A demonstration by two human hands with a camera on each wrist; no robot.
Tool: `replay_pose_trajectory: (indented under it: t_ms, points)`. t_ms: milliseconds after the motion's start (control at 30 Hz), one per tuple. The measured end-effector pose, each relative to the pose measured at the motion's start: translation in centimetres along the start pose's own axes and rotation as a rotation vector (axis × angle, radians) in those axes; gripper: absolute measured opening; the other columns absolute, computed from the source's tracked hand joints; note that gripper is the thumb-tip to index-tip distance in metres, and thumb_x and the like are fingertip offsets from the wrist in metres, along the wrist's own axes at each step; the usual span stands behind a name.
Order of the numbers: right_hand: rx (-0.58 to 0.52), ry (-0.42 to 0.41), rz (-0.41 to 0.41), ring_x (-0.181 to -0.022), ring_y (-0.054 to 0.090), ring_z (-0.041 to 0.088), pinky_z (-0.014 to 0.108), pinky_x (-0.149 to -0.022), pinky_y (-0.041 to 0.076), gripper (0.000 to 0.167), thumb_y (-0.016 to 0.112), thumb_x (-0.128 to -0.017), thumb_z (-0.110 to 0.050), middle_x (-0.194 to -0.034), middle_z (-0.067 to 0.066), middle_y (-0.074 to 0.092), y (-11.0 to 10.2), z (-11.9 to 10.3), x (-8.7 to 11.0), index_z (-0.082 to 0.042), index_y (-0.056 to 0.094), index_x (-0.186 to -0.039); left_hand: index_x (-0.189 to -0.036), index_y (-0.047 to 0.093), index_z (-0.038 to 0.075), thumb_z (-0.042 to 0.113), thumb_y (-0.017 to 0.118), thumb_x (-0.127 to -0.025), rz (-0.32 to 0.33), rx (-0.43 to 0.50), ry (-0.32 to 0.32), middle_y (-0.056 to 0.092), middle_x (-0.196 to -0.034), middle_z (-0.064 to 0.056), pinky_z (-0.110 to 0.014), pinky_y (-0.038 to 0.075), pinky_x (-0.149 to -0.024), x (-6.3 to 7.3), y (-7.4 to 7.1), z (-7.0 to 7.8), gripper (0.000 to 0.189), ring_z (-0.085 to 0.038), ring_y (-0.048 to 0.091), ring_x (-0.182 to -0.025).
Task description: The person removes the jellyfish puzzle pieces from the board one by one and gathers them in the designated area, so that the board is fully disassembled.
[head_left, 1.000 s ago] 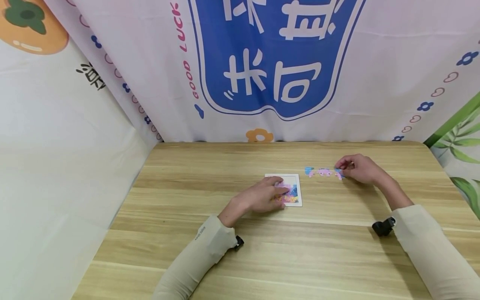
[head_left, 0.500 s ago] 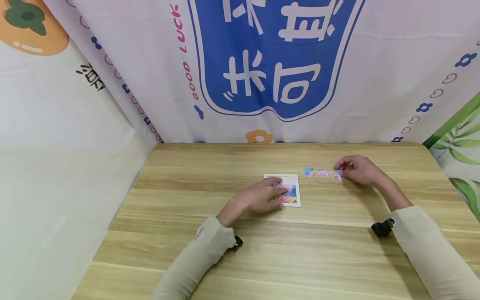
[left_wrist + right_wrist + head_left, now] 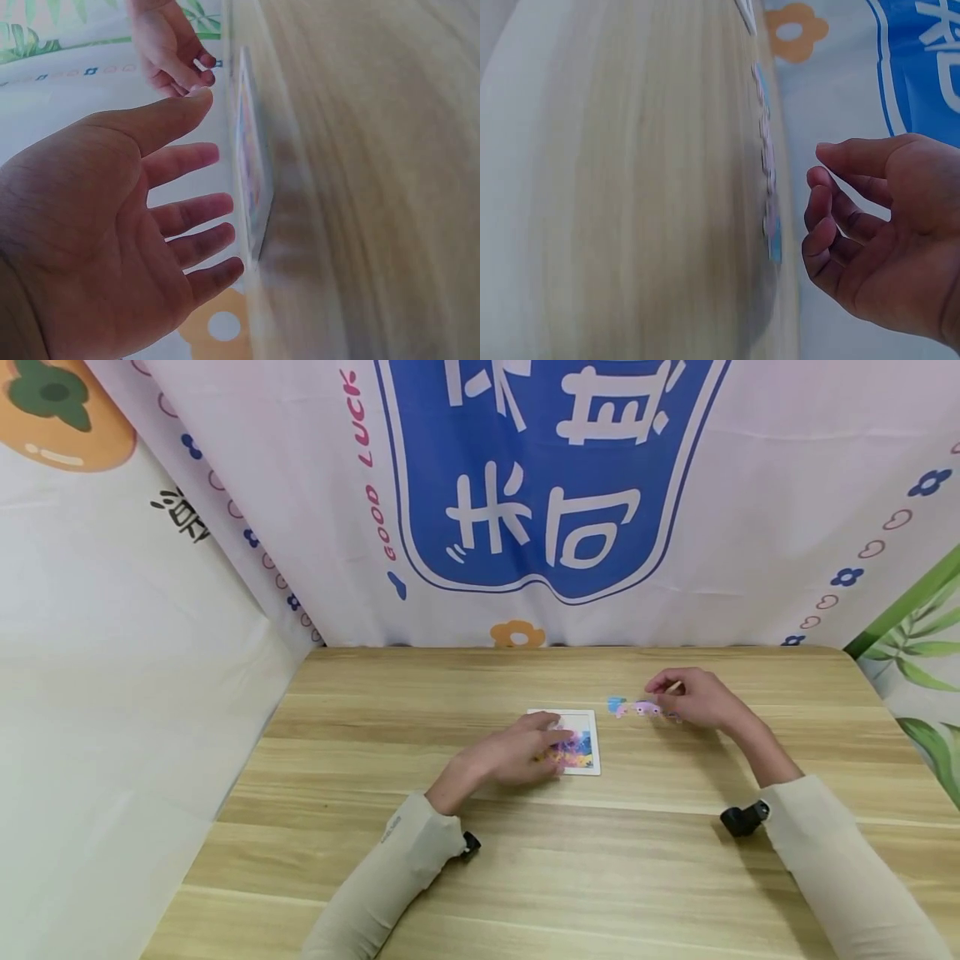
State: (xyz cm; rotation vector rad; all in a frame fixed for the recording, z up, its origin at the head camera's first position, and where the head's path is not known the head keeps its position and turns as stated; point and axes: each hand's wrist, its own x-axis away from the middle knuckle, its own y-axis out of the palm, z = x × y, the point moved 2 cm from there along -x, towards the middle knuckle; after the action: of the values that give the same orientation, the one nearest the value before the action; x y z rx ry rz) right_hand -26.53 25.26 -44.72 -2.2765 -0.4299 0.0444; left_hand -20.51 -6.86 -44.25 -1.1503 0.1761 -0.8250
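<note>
My left hand [image 3: 517,753] is spread over a small white-framed jigsaw puzzle [image 3: 579,722], whose lower part shows a pink, blue and yellow picture. In the left wrist view its straight fingers end close to the puzzle's face. To the right, my right hand [image 3: 693,697] hovers with bent fingers over a row of loose jigsaw pieces. The left piece [image 3: 617,706] is blue and pink; the middle piece [image 3: 645,707] is purple-pink with eyes. A pink and blue right piece [image 3: 775,238] is mostly hidden under that hand in the head view. Nothing shows between the right fingertips.
The wood-grain table [image 3: 480,877] runs back to a printed cloth [image 3: 300,485] hanging along its far edge. Another white cloth [image 3: 135,710] borders the left side. Small black cameras [image 3: 744,819] sit at both wrists.
My right hand has moved left, from the right piece to above the middle and right pieces. The left hand stays over the puzzle, with a slight shift.
</note>
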Motion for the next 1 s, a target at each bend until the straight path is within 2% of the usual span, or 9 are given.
replay_pose_trajectory:
  t_ms: [233,467,600,767,1000]
  points:
    - [-0.021,-0.077,-0.021,-0.088,0.061,0.021,0.028,-0.074,0.051,0.018,0.065,-0.103,-0.007,-0.111,0.018,0.074,1.8,-2.6,-0.4,-0.001,0.076,-0.116,-0.161,0.051,0.015,0.035,0.065,-0.109,0.021,0.013,-0.017,0.028,-0.177,-0.016,-0.048,0.027,-0.134,1.5,-0.6,-0.9,0.058,-0.034,0.025,-0.166]
    - [-0.042,-0.119,-0.056,-0.089,0.063,0.020,0.030,-0.076,0.051,0.017,0.066,-0.102,-0.005,-0.109,0.016,0.075,3.5,-3.7,-0.8,-0.001,0.076,-0.116,-0.160,0.053,0.013,0.036,0.063,-0.110,0.040,-0.001,0.013,0.030,-0.176,-0.017,-0.048,0.033,-0.132,3.3,-0.7,-1.8,0.056,-0.033,0.028,-0.165]
    - [-0.047,-0.146,-0.070,-0.089,0.062,0.019,0.030,-0.076,0.051,0.017,0.067,-0.102,-0.005,-0.108,0.015,0.075,4.4,-4.4,-1.1,0.000,0.076,-0.116,-0.160,0.053,0.015,0.037,0.064,-0.110,0.042,-0.016,0.016,0.032,-0.175,-0.016,-0.049,0.036,-0.131,4.1,-0.4,-2.1,0.056,-0.033,0.030,-0.164]
    - [-0.038,-0.158,-0.073,-0.087,0.060,0.019,0.030,-0.076,0.049,0.017,0.068,-0.101,-0.005,-0.108,0.013,0.075,5.4,-5.2,-1.3,-0.003,0.077,-0.115,-0.160,0.053,0.016,0.038,0.062,-0.110,0.036,-0.042,0.021,0.033,-0.175,-0.015,-0.049,0.036,-0.130,4.6,0.0,-2.1,0.055,-0.032,0.032,-0.163]
    - [-0.025,-0.171,-0.079,-0.084,0.063,0.017,0.031,-0.077,0.051,0.014,0.070,-0.101,-0.006,-0.106,0.011,0.076,6.6,-6.0,-1.5,-0.005,0.077,-0.113,-0.155,0.059,0.012,0.034,0.063,-0.110,0.040,-0.057,0.070,0.037,-0.172,-0.019,-0.052,0.035,-0.131,4.7,0.2,-1.7,0.051,-0.036,0.034,-0.161]
